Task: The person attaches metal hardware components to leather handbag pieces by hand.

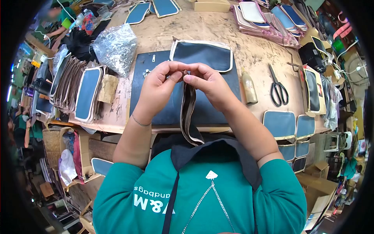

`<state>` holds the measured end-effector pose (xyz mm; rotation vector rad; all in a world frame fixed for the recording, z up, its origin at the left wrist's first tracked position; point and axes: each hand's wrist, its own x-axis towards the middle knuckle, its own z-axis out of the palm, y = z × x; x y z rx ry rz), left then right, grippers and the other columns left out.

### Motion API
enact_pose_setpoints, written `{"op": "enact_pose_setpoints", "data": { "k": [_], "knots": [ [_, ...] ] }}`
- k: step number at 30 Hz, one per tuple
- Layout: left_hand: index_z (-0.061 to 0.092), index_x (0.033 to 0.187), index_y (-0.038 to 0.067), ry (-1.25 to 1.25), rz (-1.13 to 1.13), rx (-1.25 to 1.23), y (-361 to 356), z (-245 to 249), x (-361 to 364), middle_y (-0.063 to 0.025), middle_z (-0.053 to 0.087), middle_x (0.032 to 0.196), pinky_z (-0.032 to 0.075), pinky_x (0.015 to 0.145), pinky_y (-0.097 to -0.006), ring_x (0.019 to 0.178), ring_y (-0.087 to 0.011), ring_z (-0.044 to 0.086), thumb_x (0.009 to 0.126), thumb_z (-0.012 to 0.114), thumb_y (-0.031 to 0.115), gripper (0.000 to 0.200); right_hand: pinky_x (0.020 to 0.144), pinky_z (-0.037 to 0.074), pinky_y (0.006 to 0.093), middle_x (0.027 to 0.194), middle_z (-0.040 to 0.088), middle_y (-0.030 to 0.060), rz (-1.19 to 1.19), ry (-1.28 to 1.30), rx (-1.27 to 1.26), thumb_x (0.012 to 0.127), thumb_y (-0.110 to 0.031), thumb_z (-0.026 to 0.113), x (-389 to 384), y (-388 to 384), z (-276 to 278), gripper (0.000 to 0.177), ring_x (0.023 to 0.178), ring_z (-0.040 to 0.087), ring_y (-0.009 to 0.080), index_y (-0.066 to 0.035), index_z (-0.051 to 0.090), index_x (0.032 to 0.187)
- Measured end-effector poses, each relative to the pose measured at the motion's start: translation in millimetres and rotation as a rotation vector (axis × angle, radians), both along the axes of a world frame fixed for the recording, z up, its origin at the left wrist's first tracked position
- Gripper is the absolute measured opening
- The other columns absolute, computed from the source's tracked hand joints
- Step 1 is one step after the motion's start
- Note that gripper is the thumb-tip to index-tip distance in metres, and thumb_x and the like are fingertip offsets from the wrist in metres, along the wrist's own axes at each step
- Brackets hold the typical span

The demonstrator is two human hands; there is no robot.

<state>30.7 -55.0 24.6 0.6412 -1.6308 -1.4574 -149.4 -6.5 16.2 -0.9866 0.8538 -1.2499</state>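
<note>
My left hand (163, 80) and my right hand (205, 80) meet over a black mat (159, 111), fingers pinched together. Between them they grip the upper end of a dark brown strip with pale edges, which looks like zipper tape (187, 107). It hangs in a folded loop down to my lap. The fingers mostly hide the gripped end. Just beyond my hands lies a dark blue panel with cream edging (206, 52). Several small metal pieces (146, 73) lie by my left hand; a flat metal piece (153, 58) is farther back.
At right are a glue-stained bottle (249, 87) and black-handled scissors (277, 87). A clear plastic bag of small metal parts (115, 46) stands at left, near stacked blue panels (87, 95). More panels (279, 124) lie at the right front edge. Pink-edged stacks (257, 29) are at the back.
</note>
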Motion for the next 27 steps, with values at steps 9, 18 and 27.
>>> {"op": "enact_pose_setpoints", "data": {
  "k": [9,18,27],
  "knots": [
    [0.068,0.107,0.0,-0.13,0.205,-0.176,4,16,8,-0.0057,0.068,0.096,0.053,0.08,-0.0272,0.09,-0.0125,0.064,0.094,0.063,0.002,0.014,0.085,0.048,0.0236,0.103,0.064,0.0012,0.041,0.057,-0.064,0.089,-0.008,0.075,6,-20,-2,0.017,0.093,0.06,0.0073,-0.006,0.064,0.102],
    [0.071,0.096,0.001,-0.523,0.241,-0.423,4,43,19,-0.0122,0.068,0.087,0.051,0.069,-0.0324,0.078,-0.0236,0.066,0.089,0.071,0.01,0.012,0.079,0.052,0.023,0.098,0.064,0.0027,-0.014,0.217,-0.145,0.088,-0.011,0.078,16,-25,-1,0.025,0.087,0.062,0.0079,-0.003,0.063,0.106],
    [0.065,0.094,0.0,-0.433,0.213,-0.486,-1,41,22,-0.0127,0.066,0.085,0.051,0.07,-0.0333,0.078,-0.0249,0.064,0.089,0.065,0.002,0.005,0.081,0.052,0.0223,0.101,0.07,0.0012,0.024,0.176,-0.161,0.091,-0.013,0.076,25,-23,3,0.023,0.091,0.063,0.0059,-0.001,0.069,0.109]
  ]
}}
